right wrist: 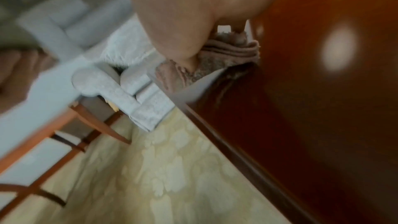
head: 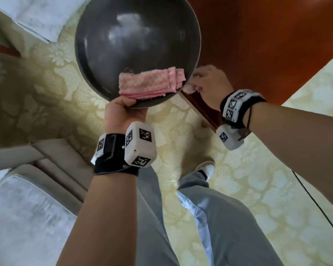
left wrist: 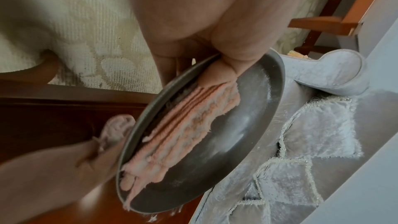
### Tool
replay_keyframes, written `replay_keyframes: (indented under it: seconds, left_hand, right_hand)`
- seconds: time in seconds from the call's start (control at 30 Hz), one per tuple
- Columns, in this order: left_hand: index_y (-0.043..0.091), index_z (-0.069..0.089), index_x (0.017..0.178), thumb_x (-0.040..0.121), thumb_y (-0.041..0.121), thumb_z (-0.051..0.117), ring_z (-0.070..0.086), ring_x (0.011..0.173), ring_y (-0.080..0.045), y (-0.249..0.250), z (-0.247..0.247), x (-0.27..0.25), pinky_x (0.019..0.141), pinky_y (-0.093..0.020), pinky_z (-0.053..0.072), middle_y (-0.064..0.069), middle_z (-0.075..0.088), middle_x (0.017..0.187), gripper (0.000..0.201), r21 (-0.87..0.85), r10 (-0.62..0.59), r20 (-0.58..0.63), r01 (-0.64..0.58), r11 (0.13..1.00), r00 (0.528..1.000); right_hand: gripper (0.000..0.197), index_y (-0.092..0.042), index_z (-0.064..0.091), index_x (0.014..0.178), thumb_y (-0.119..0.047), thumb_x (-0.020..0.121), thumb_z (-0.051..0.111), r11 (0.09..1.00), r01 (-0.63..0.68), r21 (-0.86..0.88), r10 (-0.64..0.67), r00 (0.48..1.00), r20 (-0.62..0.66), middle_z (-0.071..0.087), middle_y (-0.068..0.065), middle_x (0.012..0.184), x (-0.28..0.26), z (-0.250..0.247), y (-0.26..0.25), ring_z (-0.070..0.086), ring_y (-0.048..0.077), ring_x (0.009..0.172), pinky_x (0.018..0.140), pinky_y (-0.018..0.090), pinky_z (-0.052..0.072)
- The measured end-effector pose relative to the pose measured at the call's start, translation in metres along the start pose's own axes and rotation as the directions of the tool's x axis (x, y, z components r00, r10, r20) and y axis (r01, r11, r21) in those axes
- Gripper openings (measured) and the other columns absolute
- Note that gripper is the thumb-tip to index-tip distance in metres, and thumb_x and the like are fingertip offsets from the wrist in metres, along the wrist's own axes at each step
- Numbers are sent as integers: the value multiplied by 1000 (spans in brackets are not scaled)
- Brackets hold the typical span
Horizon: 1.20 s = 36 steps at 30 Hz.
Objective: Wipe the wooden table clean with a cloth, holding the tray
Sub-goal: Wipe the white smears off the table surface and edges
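A round dark metal tray (head: 135,35) hangs tilted over the carpet beside the left edge of the reddish wooden table (head: 267,45). My left hand (head: 123,108) grips its near rim, thumb on top. Against that rim in the tray lies a folded pink-and-white cloth (head: 150,83). My right hand (head: 192,85) is at the tray's right rim by the table edge, fingers curled on the cloth's right end. The left wrist view shows the tray (left wrist: 237,125), the cloth (left wrist: 189,122) and my thumb (left wrist: 224,74) on the cloth. In the blurred right wrist view my thumb (right wrist: 189,57) touches the cloth (right wrist: 228,52) beside the table (right wrist: 323,91).
A grey velvet sofa (head: 27,217) stands at the lower left, close to my left arm. Cream patterned carpet (head: 46,93) covers the floor. My legs and one foot (head: 206,169) are below the hands. A black cable (head: 315,198) crosses the carpet at right. A wooden-legged chair (right wrist: 96,125) stands beyond.
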<state>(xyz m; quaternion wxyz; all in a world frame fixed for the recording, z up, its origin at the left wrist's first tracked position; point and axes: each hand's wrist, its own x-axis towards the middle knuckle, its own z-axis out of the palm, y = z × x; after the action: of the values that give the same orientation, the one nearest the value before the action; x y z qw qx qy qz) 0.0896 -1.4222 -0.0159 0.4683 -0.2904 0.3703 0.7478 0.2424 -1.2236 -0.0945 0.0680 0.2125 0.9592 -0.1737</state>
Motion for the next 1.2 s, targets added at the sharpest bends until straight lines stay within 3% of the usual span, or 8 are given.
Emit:
replay_keyframes:
  seconds: [0.27,0.47,0.57,0.63,0.73,0.97,1.13,1.2]
  left_hand:
    - [3,58,89,59,-8,36,58,110,-35,-33,-33,-38,110,-44,43,-15,62,106,39,-49,29,-110,-35,998,993]
    - [4,56,86,59,-8,36,63,100,-33,-50,-66,-38,103,-42,49,-14,66,95,36,-28,23,-199,-29,999,980]
    - [6,55,83,58,-7,36,64,93,-31,-57,-83,-32,101,-38,50,-11,66,89,34,-1,6,-238,-6,1000,971]
    - [7,54,82,58,-7,36,64,90,-29,-59,-94,-28,99,-36,51,-10,67,85,33,8,0,-243,2,1000,970]
    - [8,52,79,57,-6,36,64,85,-28,-59,-110,-23,98,-34,51,-8,66,81,31,24,-6,-233,12,1000,973]
    - [12,49,75,56,-3,35,65,76,-22,-52,-127,-6,91,-29,53,-3,64,81,28,89,46,-180,-30,996,983]
    - [11,58,68,54,-1,35,70,67,-22,-55,-125,3,64,-24,57,-4,68,77,28,172,99,-146,-73,982,984]
    - [10,60,86,47,-2,43,71,83,-25,-59,-127,10,77,-28,58,-6,70,95,44,188,100,-93,-81,979,991]
  right_hand:
    - [45,-24,61,129,-7,92,43,931,-273,243,322,928,-187,56,10,118,-19,-31,27,48,31,107,84,36,40]
    - [34,-22,60,124,-21,98,39,733,-645,218,676,728,-118,48,14,123,-50,2,66,53,34,108,77,38,46]
    - [29,-25,58,123,-27,100,40,685,-693,226,721,690,-70,46,12,121,-59,27,64,58,32,96,77,35,48]
    - [32,-22,53,127,-23,99,40,691,-691,214,718,689,-96,44,13,121,-55,39,55,58,35,93,83,42,52]
    - [39,-16,47,136,-16,98,41,722,-673,163,692,709,-139,44,16,125,-43,48,41,55,36,99,80,36,41]
    - [37,-12,49,128,-10,92,42,831,-547,104,557,809,-190,44,18,123,-25,57,31,52,36,99,74,35,36]
    - [34,-12,49,129,-17,96,40,914,-401,65,406,902,-150,42,19,117,-19,53,32,51,39,96,75,40,39]
    - [31,-16,50,126,-20,98,40,939,-335,72,341,934,-105,42,17,116,-15,51,32,52,39,96,81,41,44]
